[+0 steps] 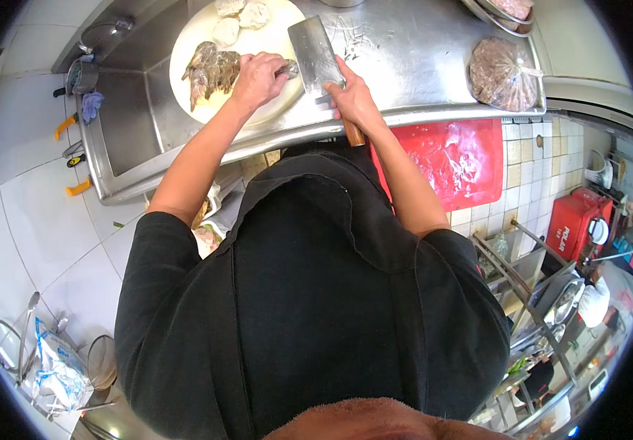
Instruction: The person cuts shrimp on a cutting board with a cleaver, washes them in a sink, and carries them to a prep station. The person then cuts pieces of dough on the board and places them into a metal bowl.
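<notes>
Nearest the camera you wear a black short-sleeved top under a black apron [309, 308], with both forearms reaching forward to the stainless-steel counter [423, 62]. Your two hands are apart. Your right hand [355, 95] is clamped round the brown wooden handle of a cleaver with a broad rectangular steel blade [313, 51], held by the right side of a round cream-coloured cutting board [184, 55]. Your left hand [259, 79] is curled down over the board, with a small grey piece [289, 70] showing beside its fingers; whether they grip it, you cannot be told from this view. Just left of that hand, on the board, lies a cluster of glistening brown-grey pieces [210, 71]. Pale whitish lumps [239, 22] sit toward the board's far side. A deep steel sink basin [126, 110] is at left. On the counter's right end rests a knotted clear plastic bag with brownish contents [502, 77]. Well apart, at right, stands a red cooler marked POLAR [573, 224].
</notes>
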Available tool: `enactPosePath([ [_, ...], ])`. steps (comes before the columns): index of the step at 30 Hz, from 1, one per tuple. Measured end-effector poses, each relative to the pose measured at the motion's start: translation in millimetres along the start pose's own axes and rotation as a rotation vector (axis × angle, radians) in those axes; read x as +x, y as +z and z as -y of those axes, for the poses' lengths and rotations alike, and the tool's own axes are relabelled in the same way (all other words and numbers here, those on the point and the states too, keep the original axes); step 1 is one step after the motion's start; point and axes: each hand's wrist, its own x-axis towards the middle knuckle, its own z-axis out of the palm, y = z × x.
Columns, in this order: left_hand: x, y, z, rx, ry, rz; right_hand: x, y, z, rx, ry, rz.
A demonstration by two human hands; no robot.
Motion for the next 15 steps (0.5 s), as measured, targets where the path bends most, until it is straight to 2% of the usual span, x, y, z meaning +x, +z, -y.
enactPosePath([
  [3, 2, -1, -1, 0.001, -0.019, 0.042, -10, 1, 1, -0.002, 0.008, 0.001],
  [8, -1, 2, 2, -0.01, 0.023, -0.015, -38, -4, -14, 0.058, 0.014, 0.044],
  [15, -3, 0, -3, 0.009, -0.026, 0.032, -17, 5, -9, 0.022, 0.004, -0.008],
])
